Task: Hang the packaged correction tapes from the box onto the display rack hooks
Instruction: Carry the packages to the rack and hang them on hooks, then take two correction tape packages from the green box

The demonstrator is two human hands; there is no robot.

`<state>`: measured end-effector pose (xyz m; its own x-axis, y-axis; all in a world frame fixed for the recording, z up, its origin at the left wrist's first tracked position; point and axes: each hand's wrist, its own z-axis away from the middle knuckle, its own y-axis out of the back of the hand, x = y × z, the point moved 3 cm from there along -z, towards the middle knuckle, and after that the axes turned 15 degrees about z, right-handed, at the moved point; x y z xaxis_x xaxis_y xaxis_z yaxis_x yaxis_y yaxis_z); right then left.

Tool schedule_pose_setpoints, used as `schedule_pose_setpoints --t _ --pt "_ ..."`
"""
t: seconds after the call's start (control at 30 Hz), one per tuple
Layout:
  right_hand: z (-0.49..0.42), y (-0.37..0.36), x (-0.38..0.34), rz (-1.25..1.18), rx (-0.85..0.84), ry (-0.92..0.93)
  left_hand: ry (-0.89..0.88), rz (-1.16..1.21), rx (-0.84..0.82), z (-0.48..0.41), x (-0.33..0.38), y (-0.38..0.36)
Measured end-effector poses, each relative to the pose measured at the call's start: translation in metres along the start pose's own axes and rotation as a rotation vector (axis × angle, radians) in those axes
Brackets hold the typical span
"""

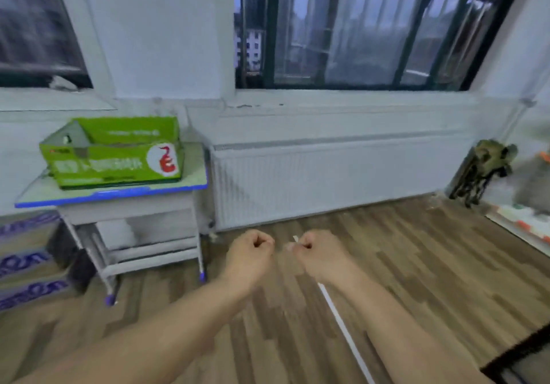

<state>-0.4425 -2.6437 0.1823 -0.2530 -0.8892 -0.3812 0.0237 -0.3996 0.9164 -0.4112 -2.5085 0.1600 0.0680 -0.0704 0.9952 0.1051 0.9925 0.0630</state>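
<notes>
Left hand [250, 252] clenched, holding nothing visible; right hand [315, 257] curled round a thin white strip [338, 321]; green box [119, 157] well left of both

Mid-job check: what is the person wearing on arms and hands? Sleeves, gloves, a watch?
Nothing worn shows. The left forearm and right forearm are bare to the picture's bottom edge, no sleeves in view. The left hand and right hand have no gloves; no watch, band or ring shows in the blurred picture.
</notes>
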Motion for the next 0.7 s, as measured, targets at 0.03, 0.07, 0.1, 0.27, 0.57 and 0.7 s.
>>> schedule_pose_setpoints --t 0.03,0.07,0.1,0.27,0.57,0.7 --pt "-0.017 -0.004 -0.021 0.052 -0.003 0.048 -0.012 -0.027 0.037 -0.013 -0.001 0.022" --pt "-0.033 -0.008 -0.042 0.115 -0.001 0.108 -0.022 -0.062 0.072 -0.027 -0.003 0.042" --pt "-0.05 -0.014 -0.063 0.169 0.008 0.172 -0.038 -0.114 0.099 -0.041 -0.005 0.06" --pt "-0.136 -0.05 -0.151 0.343 0.023 0.414 -0.077 -0.52 0.147 -0.116 -0.008 0.137" --pt "-0.303 -0.078 -0.287 0.434 0.052 0.75 0.028 -0.926 0.35 -0.245 0.012 0.243" --pt "-0.333 -0.106 -0.344 0.424 -0.032 0.884 0.137 -0.909 0.413 -0.275 0.008 0.294"
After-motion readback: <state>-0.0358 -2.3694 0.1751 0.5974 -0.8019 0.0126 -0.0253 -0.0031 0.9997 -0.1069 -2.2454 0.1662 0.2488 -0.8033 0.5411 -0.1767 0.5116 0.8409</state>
